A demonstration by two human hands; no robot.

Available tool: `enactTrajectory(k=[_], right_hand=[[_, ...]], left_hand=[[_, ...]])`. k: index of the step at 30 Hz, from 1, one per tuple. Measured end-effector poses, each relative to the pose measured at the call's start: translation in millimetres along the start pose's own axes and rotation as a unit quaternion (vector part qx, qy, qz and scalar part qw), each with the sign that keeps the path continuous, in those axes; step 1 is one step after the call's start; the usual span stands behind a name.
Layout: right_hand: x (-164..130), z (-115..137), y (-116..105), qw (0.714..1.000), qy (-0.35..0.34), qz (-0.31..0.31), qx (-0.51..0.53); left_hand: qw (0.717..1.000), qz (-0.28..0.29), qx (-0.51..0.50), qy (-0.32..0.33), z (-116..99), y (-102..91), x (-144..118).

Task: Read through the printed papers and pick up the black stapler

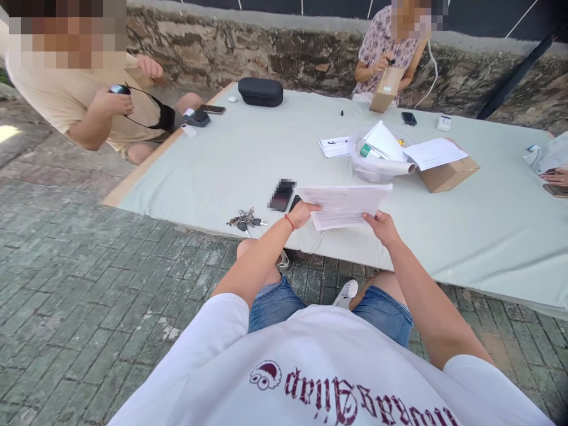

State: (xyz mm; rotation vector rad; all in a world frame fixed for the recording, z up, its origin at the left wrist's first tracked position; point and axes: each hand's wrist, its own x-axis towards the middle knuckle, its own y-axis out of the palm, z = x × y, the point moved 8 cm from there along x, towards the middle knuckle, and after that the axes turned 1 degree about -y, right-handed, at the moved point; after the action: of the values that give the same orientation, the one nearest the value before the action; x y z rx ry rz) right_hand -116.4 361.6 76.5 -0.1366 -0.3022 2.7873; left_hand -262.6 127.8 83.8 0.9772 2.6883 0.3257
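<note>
Both of my hands hold a small stack of printed white papers (344, 205) just above the near edge of a low table covered in pale green cloth (248, 157). My left hand (303, 213), with a red string on its wrist, grips the sheets' left edge. My right hand (382, 228) grips their lower right corner. A dark phone (282, 195) and a bunch of keys (245, 219) lie on the cloth just left of my left hand.
A clear plastic bag of papers (377, 157) and a cardboard box (448, 173) lie beyond the sheets. A black case (260, 92) sits at the far edge. One person sits at far left, another opposite holds a box (387, 89). Brick paving surrounds the table.
</note>
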Motion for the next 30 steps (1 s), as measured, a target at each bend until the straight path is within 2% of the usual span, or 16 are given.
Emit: enactTrajectory(k=[3, 6, 10, 12, 15, 19, 21, 23, 26, 30], right_hand=[[-20, -12, 2, 0.998, 0.01, 0.021, -0.055], [-44, -30, 7, 0.997, 0.052, 0.009, -0.056], [-65, -49, 7, 0.993, 0.107, -0.047, 0.034], [-70, -56, 8, 0.987, 0.141, -0.044, 0.067], [-77, -66, 12, 0.976, 0.193, -0.016, 0.094], [-88, -80, 17, 0.97, 0.233, 0.005, 0.072], [-96, -85, 19, 0.97, 0.239, 0.012, 0.052], [-104, -87, 20, 0.969, 0.243, 0.012, 0.046], [-115, -87, 21, 0.968, 0.243, 0.009, 0.068], [-123, -88, 24, 0.975, 0.218, -0.003, 0.036]], left_hand=[[0.993, 0.038, -0.098, -0.061, 14, 3.7, -13], [0.979, 0.068, -0.146, -0.126, 45, 12.7, -36], [0.968, 0.016, -0.174, -0.181, 99, 21.4, -69], [0.969, -0.033, -0.183, -0.161, 114, 23.2, -81], [0.966, -0.095, -0.187, -0.15, 125, 25.4, -96], [0.944, -0.185, -0.157, -0.224, 138, 19.8, -116], [0.935, -0.215, -0.15, -0.239, 138, 14.9, -123], [0.936, -0.222, -0.153, -0.225, 135, 11.2, -124], [0.946, -0.202, -0.146, -0.206, 129, 9.4, -123], [0.942, -0.178, -0.127, -0.254, 138, 13.0, -130]])
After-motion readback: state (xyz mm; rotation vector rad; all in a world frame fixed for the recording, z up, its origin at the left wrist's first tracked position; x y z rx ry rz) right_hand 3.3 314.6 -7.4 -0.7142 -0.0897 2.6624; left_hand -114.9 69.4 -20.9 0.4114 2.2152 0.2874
